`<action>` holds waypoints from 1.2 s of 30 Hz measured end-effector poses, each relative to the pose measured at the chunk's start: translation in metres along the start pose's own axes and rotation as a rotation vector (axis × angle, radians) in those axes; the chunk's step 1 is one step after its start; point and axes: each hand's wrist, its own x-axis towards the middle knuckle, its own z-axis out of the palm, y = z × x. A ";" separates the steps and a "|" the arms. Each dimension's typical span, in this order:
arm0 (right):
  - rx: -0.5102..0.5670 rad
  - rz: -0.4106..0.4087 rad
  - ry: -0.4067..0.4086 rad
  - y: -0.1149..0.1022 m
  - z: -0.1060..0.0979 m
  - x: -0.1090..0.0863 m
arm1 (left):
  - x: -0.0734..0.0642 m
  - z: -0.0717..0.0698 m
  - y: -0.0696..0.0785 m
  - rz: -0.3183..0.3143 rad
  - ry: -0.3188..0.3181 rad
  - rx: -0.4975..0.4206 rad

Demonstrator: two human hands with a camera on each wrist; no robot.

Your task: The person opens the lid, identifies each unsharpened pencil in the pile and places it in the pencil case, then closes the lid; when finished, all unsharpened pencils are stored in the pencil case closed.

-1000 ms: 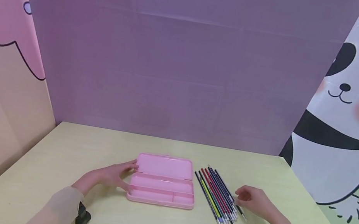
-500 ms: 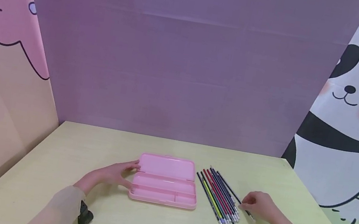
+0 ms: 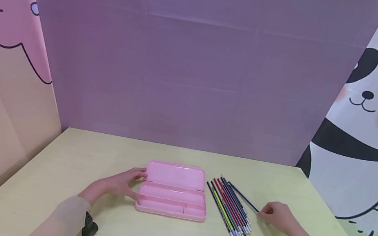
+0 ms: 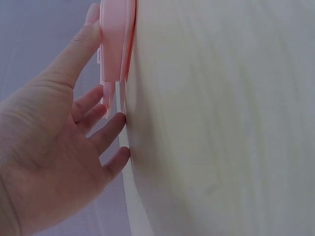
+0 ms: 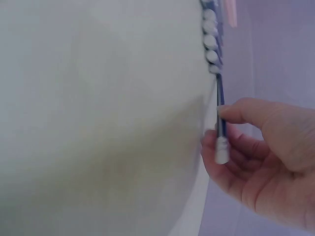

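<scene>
A pink pencil case (image 3: 160,205) lies unfolded on the table, its lid (image 3: 176,175) toward the back. At the case's left side is my left hand (image 3: 119,183); its thumb touches the front part and its spread fingers reach the lid. In the left wrist view, the thumb (image 4: 78,54) lies nearly straight against the pink side. My right hand (image 3: 279,217) pinches a dark pencil (image 3: 243,196) near its white eraser end, between thumb and fingers. That pencil slants away from a bundle of pencils (image 3: 228,209), dark, red, green and yellow, right of the case.
The pale wooden table (image 3: 95,148) extends around the case and pencils. A purple backdrop (image 3: 194,61) stands behind its far edge. Printed panels with a pink animal (image 3: 8,19) and a panda (image 3: 360,137) flank it.
My right hand has moved right and taken hold of the outermost dark pencil, whose eraser end has swung away from the bundle. The left hand has stayed at the case.
</scene>
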 end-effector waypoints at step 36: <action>0.189 -0.147 0.318 -0.016 -0.002 0.018 | 0.001 0.002 -0.002 -0.020 0.004 -0.008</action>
